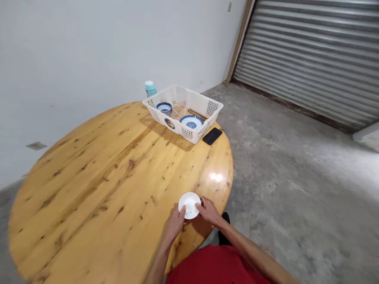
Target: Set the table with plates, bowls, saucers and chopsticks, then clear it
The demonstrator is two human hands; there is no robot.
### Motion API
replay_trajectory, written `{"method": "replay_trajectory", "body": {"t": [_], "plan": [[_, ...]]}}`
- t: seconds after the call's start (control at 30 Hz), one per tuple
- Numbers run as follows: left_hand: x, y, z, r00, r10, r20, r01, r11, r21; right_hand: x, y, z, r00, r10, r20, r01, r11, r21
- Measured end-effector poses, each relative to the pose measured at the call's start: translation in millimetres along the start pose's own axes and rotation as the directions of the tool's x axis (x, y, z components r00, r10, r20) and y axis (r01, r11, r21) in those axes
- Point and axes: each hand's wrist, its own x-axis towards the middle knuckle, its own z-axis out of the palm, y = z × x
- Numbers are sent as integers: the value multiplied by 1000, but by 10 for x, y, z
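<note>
Gripping opposite rim sides, left hand [174, 221] and right hand [209, 211] close fingers on the white dish [189, 204], likely keeping it level near the table [118, 177] edge.

At your table's [103, 177] far edge you'll see a white basket [189, 133] holding blue bowls [191, 121], a black phone [212, 136] just beside it.

A bare, garage-like room: a corrugated metal roller shutter [310, 59] closes the far right side, the floor [281, 165] is rough grey concrete, and the left wall [89, 51] is plain white. A round pine counter [103, 169] carries a white plastic basket [207, 103] of crockery at its far edge.
</note>
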Motion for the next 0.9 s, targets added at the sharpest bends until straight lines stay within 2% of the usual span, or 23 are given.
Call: {"method": "replay_trajectory", "body": {"t": [0.13,0.3,0.43,0.53,0.6,0.67,0.8,0.9], "plan": [[-69,498,485,994,111,10,-112,991,74,-261,284,-549,996,15,-89,-3,992,124],[-133,1159,1421,983,162,86,-160,987,-27,-580,705,-1487,985,152,-84,-106,911,399],[-180,1599,2169,962,235,139,-228,971,-67,-824,1008,-2289,970,185,-160,-122,933,338],[-193,1853,2561,932,256,258,-236,966,-106,-972,1177,-2743,962,205,-181,-155,954,256],[-179,1970,2721,906,265,330,-243,964,-105,-1033,1260,-2923,957,228,-181,-183,954,237],[-145,2051,2808,888,264,376,-252,964,-81,-1052,1321,-3007,950,252,-185,-203,947,248],[-15,2152,2828,893,228,389,-240,971,-17,-942,1385,-3012,938,271,-214,-195,928,318],[125,2233,2794,907,202,370,-220,975,7,-759,1382,-3032,949,254,-189,-174,917,358]]}}
